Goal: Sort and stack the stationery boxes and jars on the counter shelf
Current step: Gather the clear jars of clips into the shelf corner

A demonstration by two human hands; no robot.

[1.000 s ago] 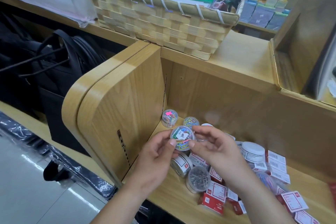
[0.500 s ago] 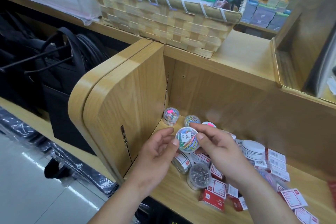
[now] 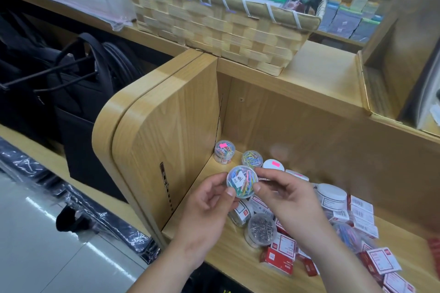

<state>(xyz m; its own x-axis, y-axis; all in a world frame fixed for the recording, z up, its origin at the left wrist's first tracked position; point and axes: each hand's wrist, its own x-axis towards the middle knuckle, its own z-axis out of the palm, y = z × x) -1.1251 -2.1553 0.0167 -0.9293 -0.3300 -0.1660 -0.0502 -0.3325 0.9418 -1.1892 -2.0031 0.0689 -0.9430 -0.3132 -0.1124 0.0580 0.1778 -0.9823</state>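
I see the jar of coloured paper clips (image 3: 242, 181) held up above the shelf (image 3: 221, 245), lid facing me, pinched between my left hand (image 3: 209, 207) and right hand (image 3: 285, 195) by thumbs and fingertips at its rim.

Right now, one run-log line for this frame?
held: clear round plastic jar of coloured paper clips | left grip: pinches jar | right grip: pinches jar | status: not yet placed

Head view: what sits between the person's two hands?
Head view: a clear round jar of coloured paper clips, white-labelled lid, pinched by the left hand and the right hand.
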